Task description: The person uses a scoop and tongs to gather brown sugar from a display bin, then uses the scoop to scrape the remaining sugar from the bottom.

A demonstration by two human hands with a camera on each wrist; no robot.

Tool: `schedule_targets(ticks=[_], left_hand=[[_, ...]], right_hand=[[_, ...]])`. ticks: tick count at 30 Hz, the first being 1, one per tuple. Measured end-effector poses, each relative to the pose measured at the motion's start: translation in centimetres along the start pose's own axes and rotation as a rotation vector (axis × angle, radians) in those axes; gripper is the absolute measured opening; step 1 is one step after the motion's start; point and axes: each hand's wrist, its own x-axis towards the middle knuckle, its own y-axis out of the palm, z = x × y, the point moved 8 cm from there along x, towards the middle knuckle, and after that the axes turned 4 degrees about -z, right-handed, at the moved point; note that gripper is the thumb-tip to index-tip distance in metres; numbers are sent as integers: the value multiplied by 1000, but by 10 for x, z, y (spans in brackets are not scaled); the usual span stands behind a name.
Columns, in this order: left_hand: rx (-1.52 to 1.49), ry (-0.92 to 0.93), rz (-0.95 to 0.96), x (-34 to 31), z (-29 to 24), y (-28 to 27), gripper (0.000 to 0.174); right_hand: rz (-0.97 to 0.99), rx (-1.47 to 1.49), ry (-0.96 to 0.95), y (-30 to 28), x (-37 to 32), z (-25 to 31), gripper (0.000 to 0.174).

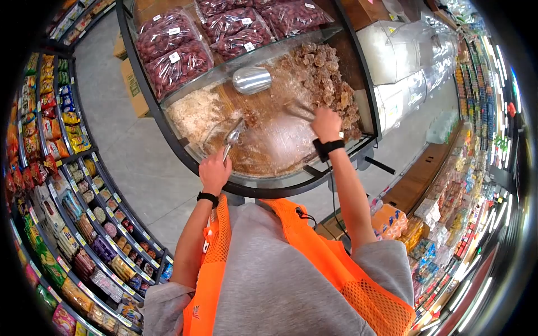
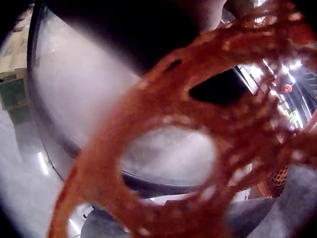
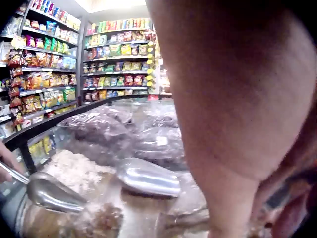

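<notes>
My left hand (image 1: pixel 215 171) grips the handle of a metal scoop (image 1: pixel 234 134), its bowl low over a wooden-looking bin floor beside a pale crumbly heap (image 1: pixel 196 115). That scoop also shows in the right wrist view, where its bowl (image 3: pixel 54 192) tilts down. My right hand (image 1: pixel 327 124) holds a blurred metal tool (image 1: pixel 300 111) with two narrow arms, near brown crystal lumps (image 1: pixel 328 70) like rock sugar. Between the hands and farther back lies another metal scoop (image 1: pixel 252 80), untouched. Orange mesh fabric (image 2: pixel 163 109) covers much of the left wrist view and hides the left hand's work.
A dark-rimmed bin edge (image 1: pixel 269 192) curves close in front of my body. Clear bags of dark red dates (image 1: pixel 179 67) fill the back compartment behind a clear divider (image 1: pixel 246 60). Snack shelves (image 1: pixel 56 117) stand left; wrapped goods (image 1: pixel 392 50) stand right.
</notes>
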Motion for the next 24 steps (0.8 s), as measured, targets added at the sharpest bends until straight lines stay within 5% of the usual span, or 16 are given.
schedule_targets(ticks=[1, 7, 12, 18, 24], left_hand=[[-5, -4, -5, 0, -1, -2, 26], [-33, -17, 29, 0, 2, 2, 22], [-21, -21, 38, -1, 1, -1, 23], [-23, -25, 54, 1, 0, -2, 25], [-23, -11, 33, 1, -1, -2, 26]], right_hand=[[46, -74, 135, -8, 4, -22, 13], [-340, -50, 64, -37, -2, -63, 31], [-13, 121, -28, -22, -54, -1, 34], [134, 346, -153, 20, -79, 77, 40], [6, 170, -208, 59, -51, 94, 19]])
